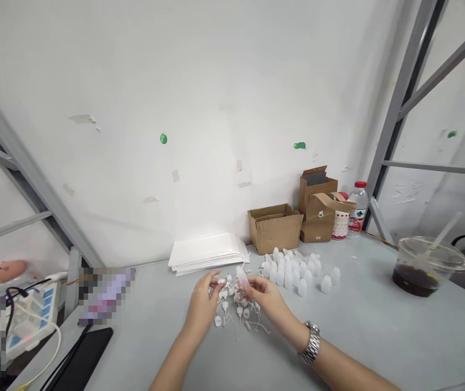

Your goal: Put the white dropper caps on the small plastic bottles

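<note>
Between the fingers of my right hand (265,296) is a translucent white plastic cap (242,276), narrow and held tilted up. My left hand (204,300) is just to its left, thumb and fingertips pinched on a small white plastic piece (221,282), partly hidden by the fingers. Below and between both hands lies a loose pile of small white plastic parts (225,306), some with thin white stems or wires (261,326). Right of my right hand, several frosted white rounded caps (288,277) stand in a cluster, with a few set apart from it.
Behind the pile lies a stack of white sheets (208,253). An open cardboard box (276,231), a brown paper bag (317,217) and a red-capped bottle (358,209) stand by the wall. A plastic cup of dark drink (415,279) is right; a black flat object (83,361) lies left.
</note>
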`<state>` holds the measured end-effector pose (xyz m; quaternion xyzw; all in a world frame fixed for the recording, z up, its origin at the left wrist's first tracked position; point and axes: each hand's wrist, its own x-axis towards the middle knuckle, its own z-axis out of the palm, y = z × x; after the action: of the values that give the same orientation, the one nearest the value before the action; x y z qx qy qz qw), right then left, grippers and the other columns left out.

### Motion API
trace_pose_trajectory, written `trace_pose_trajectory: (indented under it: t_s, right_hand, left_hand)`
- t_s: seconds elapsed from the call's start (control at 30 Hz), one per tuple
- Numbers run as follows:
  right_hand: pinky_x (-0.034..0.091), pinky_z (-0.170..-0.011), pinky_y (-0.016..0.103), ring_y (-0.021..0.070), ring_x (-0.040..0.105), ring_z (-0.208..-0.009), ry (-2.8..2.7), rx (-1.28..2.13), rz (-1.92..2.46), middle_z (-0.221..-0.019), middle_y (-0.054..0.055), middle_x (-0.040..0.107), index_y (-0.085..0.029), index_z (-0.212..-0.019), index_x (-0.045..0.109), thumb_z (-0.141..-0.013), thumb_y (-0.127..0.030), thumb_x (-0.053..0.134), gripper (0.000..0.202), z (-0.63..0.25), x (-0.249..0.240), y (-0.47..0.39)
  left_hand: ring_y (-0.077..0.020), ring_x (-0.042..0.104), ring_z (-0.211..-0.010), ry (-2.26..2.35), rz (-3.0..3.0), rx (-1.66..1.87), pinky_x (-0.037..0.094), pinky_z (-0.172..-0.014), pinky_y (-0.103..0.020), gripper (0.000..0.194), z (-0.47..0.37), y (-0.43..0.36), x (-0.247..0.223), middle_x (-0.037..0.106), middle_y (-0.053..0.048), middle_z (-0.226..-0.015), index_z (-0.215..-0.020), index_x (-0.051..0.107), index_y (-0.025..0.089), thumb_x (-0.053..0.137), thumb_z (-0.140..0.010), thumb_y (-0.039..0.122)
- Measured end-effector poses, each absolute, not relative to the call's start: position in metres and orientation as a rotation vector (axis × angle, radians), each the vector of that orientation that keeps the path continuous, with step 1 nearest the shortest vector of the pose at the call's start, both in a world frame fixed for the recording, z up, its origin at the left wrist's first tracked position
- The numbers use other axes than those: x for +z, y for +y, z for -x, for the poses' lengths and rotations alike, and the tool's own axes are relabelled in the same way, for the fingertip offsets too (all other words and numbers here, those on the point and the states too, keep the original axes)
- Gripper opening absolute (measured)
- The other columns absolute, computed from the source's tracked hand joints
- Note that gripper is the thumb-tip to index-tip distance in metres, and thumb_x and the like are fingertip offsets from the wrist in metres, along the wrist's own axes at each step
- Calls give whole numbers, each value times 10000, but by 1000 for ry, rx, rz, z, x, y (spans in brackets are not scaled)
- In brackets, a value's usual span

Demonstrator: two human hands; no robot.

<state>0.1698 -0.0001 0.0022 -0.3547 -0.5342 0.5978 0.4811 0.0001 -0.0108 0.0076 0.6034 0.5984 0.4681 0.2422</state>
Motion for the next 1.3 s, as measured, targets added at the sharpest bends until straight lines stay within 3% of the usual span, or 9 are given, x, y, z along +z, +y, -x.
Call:
trace_pose_trajectory:
  t_s: [0.1, 0.2, 0.4, 0.77, 1.03, 1.13, 1.3]
  right_hand:
    - [430, -595, 265, 136, 555, -596, -1323, 1534, 849, -678, 26, 629, -142, -765, 645, -558, -471, 720, 396, -167, 0, -1]
    - [401, -564, 253, 118, 527, -542, -1378, 1567, 842, -590, 1, 596, -137, -708, 637, -555, -467, 722, 374, -163, -1, -4]
    - [385, -550, 250, 124, 513, -548, -1437, 1495, 869, -574, -19, 566, -157, -682, 607, -567, -471, 710, 350, -162, -2, -7]
    - [403, -650, 295, 174, 490, -717, -1894, 582, 1013, -750, 33, 547, -180, -775, 553, -770, -214, 564, 37, -170, 1, -18]
    - [402, -655, 338, 205, 457, -756, -2030, 83, 956, -798, 73, 534, -173, -913, 575, -827, -154, 445, 156, -172, -4, -19]
    - [409, -656, 330, 194, 467, -746, -1969, 196, 943, -785, 64, 535, -179, -921, 581, -826, -187, 468, 148, -173, -2, -19]
    - [417, -667, 290, 161, 501, -706, -1789, 722, 963, -716, 21, 548, -191, -817, 632, -770, -304, 577, 134, -173, 10, -18]
  left_hand:
    - [-208, 577, -863, 1376, -1207, 1417, 407, -766, -315, 335, -2, -11, 15, 642, -78, -970, -929, 634, 186, 612, -669, 396]
    - [-195, 592, -878, 1071, -815, 1408, 414, -778, -290, 332, -7, -13, 21, 672, -86, -925, -853, 649, 161, 704, -594, 362]
    - [-198, 599, -868, 955, -875, 1275, 406, -806, -286, 277, -16, -21, 25, 690, -91, -876, -780, 667, 138, 704, -609, 352]
    - [-189, 603, -833, 988, -894, 1275, 403, -822, -292, 278, -14, -18, 20, 696, -81, -837, -760, 684, 136, 721, -585, 349]
    - [-192, 612, -816, 1076, -906, 1271, 417, -814, -292, 289, -17, -21, 25, 707, -80, -818, -764, 694, 134, 752, -533, 296]
    - [-202, 616, -835, 1055, -916, 1272, 418, -833, -307, 296, -16, -21, 27, 710, -86, -827, -763, 693, 134, 766, -512, 273]
    - [-242, 606, -919, 1041, -959, 1259, 414, -867, -338, 313, -13, -22, 30, 703, -101, -912, -787, 694, 138, 771, -508, 259]
